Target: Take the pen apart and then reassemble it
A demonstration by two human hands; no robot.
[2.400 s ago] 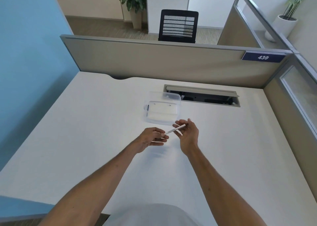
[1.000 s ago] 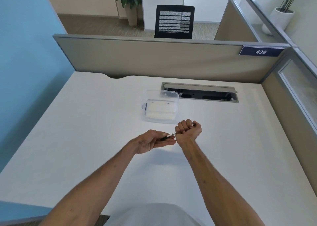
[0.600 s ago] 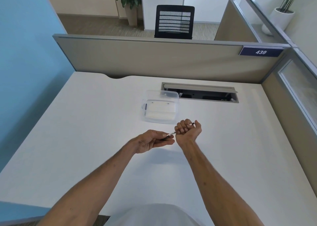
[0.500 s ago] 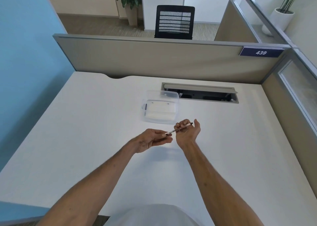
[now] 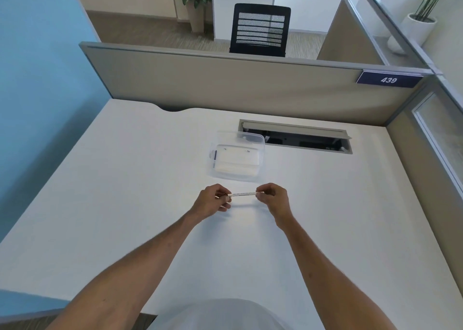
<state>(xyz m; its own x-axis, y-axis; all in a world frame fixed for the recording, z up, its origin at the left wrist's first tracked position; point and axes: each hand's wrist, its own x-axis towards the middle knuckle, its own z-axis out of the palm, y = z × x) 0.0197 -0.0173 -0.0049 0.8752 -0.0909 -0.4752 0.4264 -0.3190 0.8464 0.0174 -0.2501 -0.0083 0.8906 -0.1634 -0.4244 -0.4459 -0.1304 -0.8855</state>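
A thin white pen [image 5: 244, 193] lies level in the air just above the white desk [image 5: 125, 204], stretched between both hands. My left hand [image 5: 213, 200] pinches its left end, where a darker tip part shows between the fingers. My right hand [image 5: 273, 199] pinches its right end with thumb and fingertips. The pen's two ends are hidden inside the fingers.
A clear plastic box [image 5: 236, 158] with a white insert stands just beyond the hands. Behind it is an open cable slot [image 5: 295, 136] in the desk. Grey partition walls [image 5: 225, 84] close the back and right; a blue wall [image 5: 37, 78] is on the left.
The pen was tilted up to the right in my right fist; now it is level. My right hand moved to its right end and grips with fingertips. The hands are farther apart.
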